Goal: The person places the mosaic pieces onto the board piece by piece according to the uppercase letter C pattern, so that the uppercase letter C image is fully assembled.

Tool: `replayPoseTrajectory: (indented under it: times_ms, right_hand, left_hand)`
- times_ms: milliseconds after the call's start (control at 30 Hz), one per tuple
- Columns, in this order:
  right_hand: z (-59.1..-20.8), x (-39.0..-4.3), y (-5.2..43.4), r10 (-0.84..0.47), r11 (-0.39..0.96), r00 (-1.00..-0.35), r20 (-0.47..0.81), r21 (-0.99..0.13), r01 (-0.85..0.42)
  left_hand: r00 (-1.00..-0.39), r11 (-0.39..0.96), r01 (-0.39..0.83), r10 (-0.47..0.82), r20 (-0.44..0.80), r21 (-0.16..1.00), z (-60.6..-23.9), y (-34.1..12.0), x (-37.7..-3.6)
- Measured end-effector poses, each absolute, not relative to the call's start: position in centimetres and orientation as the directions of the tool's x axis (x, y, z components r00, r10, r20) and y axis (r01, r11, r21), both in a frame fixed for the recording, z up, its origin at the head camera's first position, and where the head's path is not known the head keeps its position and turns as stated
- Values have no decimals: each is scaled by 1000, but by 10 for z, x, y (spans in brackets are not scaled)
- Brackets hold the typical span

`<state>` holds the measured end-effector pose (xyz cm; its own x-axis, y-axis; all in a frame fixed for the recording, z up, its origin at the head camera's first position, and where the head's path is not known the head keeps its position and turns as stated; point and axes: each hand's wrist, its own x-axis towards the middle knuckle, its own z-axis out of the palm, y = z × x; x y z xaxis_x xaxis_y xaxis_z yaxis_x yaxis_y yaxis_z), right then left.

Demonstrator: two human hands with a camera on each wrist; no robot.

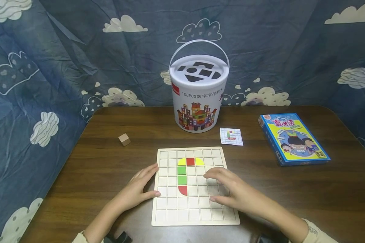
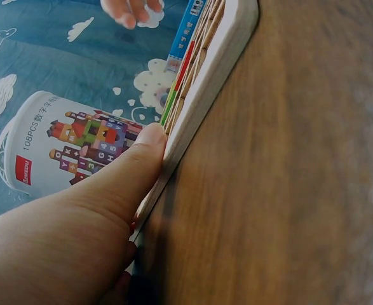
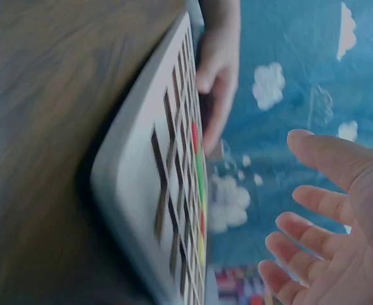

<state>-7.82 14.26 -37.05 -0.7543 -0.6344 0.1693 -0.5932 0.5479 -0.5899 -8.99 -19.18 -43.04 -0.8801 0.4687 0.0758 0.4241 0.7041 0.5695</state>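
A pale wooden grid board (image 1: 170, 203) lies on the table. Its coloured tiles form a bracket: a red square (image 1: 190, 161) between two yellow rounded corners, green squares (image 1: 181, 175) running down the left, and a red rounded corner (image 1: 183, 190) at the bottom. My left hand (image 1: 135, 187) rests at the board's left edge, fingers spread along it; in the left wrist view the thumb (image 2: 126, 168) lies against the rim. Over the board's right half hovers my right hand (image 1: 231, 189), thumb and fingers apart. In the right wrist view its fingers (image 3: 313, 238) hold nothing.
Behind the board stands a white lidded bucket (image 1: 197, 98) with a handle. A small pattern card (image 1: 231, 136) lies to its right. Farther right is a blue and yellow box (image 1: 294, 139). One plain wooden cube (image 1: 124, 139) sits left of the board. A cloud-print cloth (image 1: 134, 67) hangs behind.
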Motion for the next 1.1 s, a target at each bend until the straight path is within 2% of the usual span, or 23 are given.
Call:
replayPoseTrajectory:
  times_ms: [200, 333, 500, 700, 967, 1100]
  right_hand:
    - [-375, -75, 179, -508, 636, -851, 133, -608, -474]
    - [-387, -74, 199, -465, 654, -873, 145, -608, -450]
    - [-402, -74, 217, -436, 690, -886, 159, -573, -442]
    - [-411, -75, 227, -421, 735, -901, 102, -545, -405]
    - [-417, -79, 231, -475, 698, -838, 268, -465, -544]
    - [-410, -79, 228, -458, 734, -866, 199, -465, -495]
  left_hand:
    - [-880, 706, 425, 469, 75, 566, -430, -192, -90]
    - [-880, 705, 426, 468, 79, 566, -430, -191, -90]
    - [-881, 707, 423, 466, 77, 567, -431, -192, -90]
    - [-881, 703, 426, 467, 82, 569, -430, -191, -90]
    - [-875, 696, 447, 472, 110, 562, -432, -191, -91]
    - [-873, 699, 449, 475, 108, 556, -432, -191, -91]
